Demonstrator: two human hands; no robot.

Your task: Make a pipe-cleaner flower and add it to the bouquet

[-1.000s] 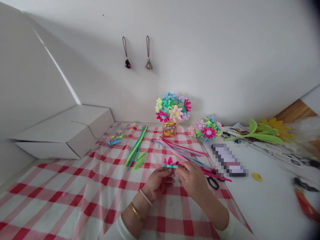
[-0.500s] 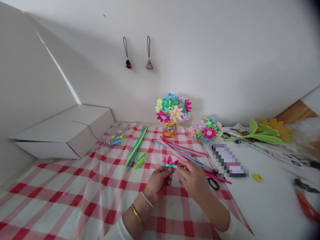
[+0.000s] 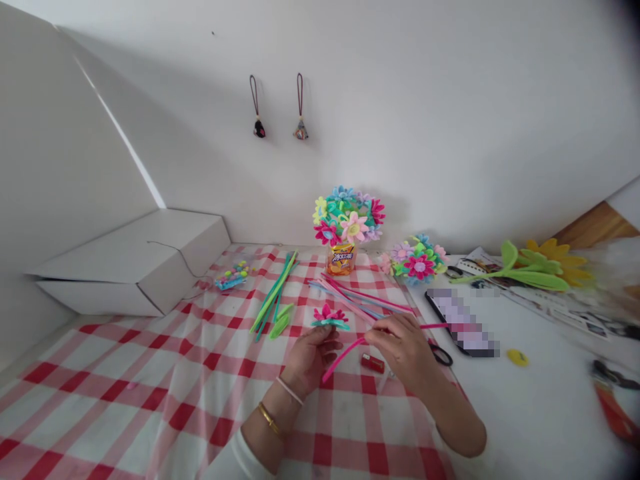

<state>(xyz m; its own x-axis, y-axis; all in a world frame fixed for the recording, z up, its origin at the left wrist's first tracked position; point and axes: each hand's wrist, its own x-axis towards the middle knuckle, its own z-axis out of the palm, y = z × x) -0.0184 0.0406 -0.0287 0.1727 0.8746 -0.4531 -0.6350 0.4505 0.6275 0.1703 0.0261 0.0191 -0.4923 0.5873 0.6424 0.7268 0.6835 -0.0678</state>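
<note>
Between thumb and fingers, my left hand [image 3: 309,353] holds a pink and teal flower [image 3: 330,317] upright at the centre. To its right, my right hand [image 3: 400,343] pinches a bright pink pipe cleaner [image 3: 343,357], whose bent end hangs down toward my left hand and whose other end sticks out to the right. Loose pink and blue pipe cleaners [image 3: 367,303] lie just beyond my right hand. A small red object [image 3: 373,363] rests on the cloth below it. Black scissor handles [image 3: 441,355] show beside my right wrist.
Green pipe cleaners [image 3: 274,293] and a bead tray [image 3: 231,277] lie left of centre. A flower bouquet in an orange jar [image 3: 341,259] stands at the back, with more flowers [image 3: 419,265] beside it. A white box [image 3: 135,260] is far left, a phone [image 3: 463,323] right.
My right hand has moved right, away from the flower, and now has a pink pipe cleaner in its fingers. The flower and my left hand shifted slightly left. The red object has come into view.
</note>
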